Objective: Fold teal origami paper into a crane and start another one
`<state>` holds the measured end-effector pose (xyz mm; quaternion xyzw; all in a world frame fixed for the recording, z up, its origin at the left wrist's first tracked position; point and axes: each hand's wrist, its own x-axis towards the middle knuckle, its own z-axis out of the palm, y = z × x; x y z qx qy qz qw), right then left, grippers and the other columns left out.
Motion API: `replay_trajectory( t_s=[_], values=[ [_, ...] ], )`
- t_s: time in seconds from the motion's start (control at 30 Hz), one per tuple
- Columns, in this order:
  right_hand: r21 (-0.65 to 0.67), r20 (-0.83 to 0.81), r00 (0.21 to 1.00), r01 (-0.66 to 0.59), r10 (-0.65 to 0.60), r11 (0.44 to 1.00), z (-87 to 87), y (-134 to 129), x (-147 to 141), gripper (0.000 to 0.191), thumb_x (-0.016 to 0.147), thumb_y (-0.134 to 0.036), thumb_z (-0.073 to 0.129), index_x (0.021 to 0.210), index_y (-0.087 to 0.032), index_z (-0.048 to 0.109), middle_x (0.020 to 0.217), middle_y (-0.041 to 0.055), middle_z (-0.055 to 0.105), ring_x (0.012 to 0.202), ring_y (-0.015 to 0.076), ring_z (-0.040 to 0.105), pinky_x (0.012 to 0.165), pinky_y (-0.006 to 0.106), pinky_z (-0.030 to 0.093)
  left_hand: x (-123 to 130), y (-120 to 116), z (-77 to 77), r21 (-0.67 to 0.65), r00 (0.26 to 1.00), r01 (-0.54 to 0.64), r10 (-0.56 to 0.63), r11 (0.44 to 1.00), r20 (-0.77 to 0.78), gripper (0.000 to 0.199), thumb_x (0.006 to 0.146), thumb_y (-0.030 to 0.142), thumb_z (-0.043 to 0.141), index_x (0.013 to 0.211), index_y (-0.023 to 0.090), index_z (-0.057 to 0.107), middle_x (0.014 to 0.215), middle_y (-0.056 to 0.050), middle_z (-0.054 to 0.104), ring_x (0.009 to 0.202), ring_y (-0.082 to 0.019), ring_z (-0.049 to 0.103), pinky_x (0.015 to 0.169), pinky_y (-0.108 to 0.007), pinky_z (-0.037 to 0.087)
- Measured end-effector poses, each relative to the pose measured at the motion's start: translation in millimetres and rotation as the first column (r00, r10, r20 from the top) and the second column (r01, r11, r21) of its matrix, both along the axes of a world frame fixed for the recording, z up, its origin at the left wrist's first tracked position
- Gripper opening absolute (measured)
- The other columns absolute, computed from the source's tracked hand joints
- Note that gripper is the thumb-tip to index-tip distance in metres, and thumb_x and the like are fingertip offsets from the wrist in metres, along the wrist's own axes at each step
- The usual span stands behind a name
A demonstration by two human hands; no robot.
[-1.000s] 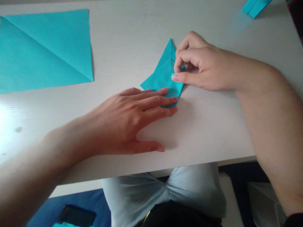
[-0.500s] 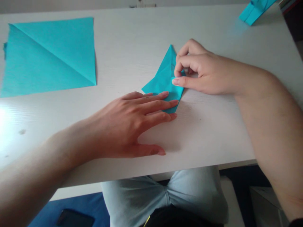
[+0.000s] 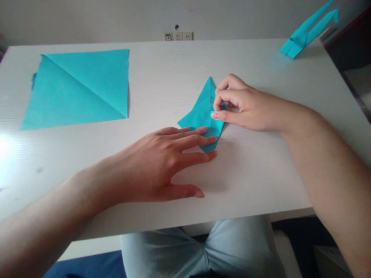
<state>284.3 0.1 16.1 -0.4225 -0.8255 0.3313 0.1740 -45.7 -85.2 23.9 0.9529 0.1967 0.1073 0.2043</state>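
White surface (image 3: 156, 69), with light wood-like lines, stretches across the view, and behind it stands a grey wall (image 3: 87, 23). At the left side, a large turquoise sheet (image 3: 78, 92) lies flat, with one diagonal crease going from its upper left corner to its lower right corner. A small piece of similar colour shows just beside its left edge; what it is, I cannot tell. Below the surface, at the lower left, some dark blue fabric (image 3: 92, 264) is seen.

Near the middle, the left hand (image 3: 162, 158) is laid palm down. Its fingers are straight and spread, grasping nothing; several of them rest upon the lower part of the folded paper (image 3: 199, 112), and the thumb stays apart from it. This turquoise paper lies on the surface between the two hands, with one sharp point directed toward the wall sockets (image 3: 178, 36). Under the front edge are the person's light blue trousers (image 3: 162, 255).

To the right, the right hand (image 3: 246, 104) has its fingers bent; thumb and forefinger are pinching the paper at its right side. Farther right, near the back corner, stands a turquoise folded figure (image 3: 300, 40) with two long narrow parts rising.
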Motion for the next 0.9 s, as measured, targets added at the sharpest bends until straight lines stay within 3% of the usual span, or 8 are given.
replay_trajectory(
  t_s=[0.2,0.37,0.57,0.73,0.9],
  values=[
    [-0.026,-0.015,1.0,0.023,-0.024,0.999,-0.7,0.1,0.5,0.046,0.1,-0.068,0.103,0.099,-0.03,0.078,0.141,0.0113,0.072,0.111,0.0329,0.064,0.102,0.052,0.056,-1.5,2.0,4.4,-0.032,1.0,0.014,-0.013,0.999,0.023,0.05,0.12,0.055,0.089,0.166,0.033,0.088,0.191,-0.012,0.072,0.179,-0.044,0.07,0.149,-0.067,0.062],
    [-0.036,-0.011,0.999,0.038,-0.038,0.999,-0.2,-0.6,0.0,0.048,0.1,-0.071,0.103,0.099,-0.03,0.078,0.14,0.0108,0.071,0.11,0.0321,0.064,0.104,0.052,0.055,-1.7,4.2,6.3,-0.034,1.0,0.028,-0.028,0.999,0.0,0.048,0.122,0.061,0.083,0.163,0.035,0.089,0.194,-0.008,0.069,0.179,-0.042,0.07,0.149,-0.064,0.063],
    [0.015,0.019,1.0,0.008,-0.008,1.0,-2.6,0.4,1.2,0.051,0.103,-0.079,0.096,0.101,-0.032,0.079,0.14,0.0108,0.074,0.114,0.0349,0.067,0.104,0.052,0.059,3.1,-0.4,0.1,-0.033,0.998,-0.055,0.056,0.998,0.012,0.088,0.118,0.081,0.081,0.187,0.026,0.07,0.185,-0.017,0.077,0.171,-0.045,0.077,0.141,-0.064,0.067],
    [0.029,0.063,0.998,0.01,-0.012,1.0,-1.4,0.5,3.2,0.044,0.103,-0.071,0.095,0.112,-0.033,0.076,0.145,0.0112,0.072,0.113,0.0355,0.069,0.109,0.056,0.062,8.4,-8.4,-7.9,0.039,0.994,-0.102,0.103,0.994,-0.019,0.076,0.121,0.079,0.08,0.178,0.03,0.076,0.187,-0.015,0.076,0.169,-0.044,0.078,0.137,-0.062,0.065],
    [0.066,0.085,0.996,-0.02,0.015,0.998,-7.1,-1.0,7.9,0.084,0.082,-0.071,0.113,0.149,-0.036,0.076,0.157,0.0131,0.067,0.135,0.0445,0.07,0.119,0.061,0.067,10.6,-10.7,-6.7,0.046,0.993,-0.112,0.113,0.993,-0.022,0.078,0.118,0.079,0.085,0.176,0.027,0.075,0.186,-0.015,0.076,0.167,-0.042,0.079,0.137,-0.058,0.065]
  ],
)
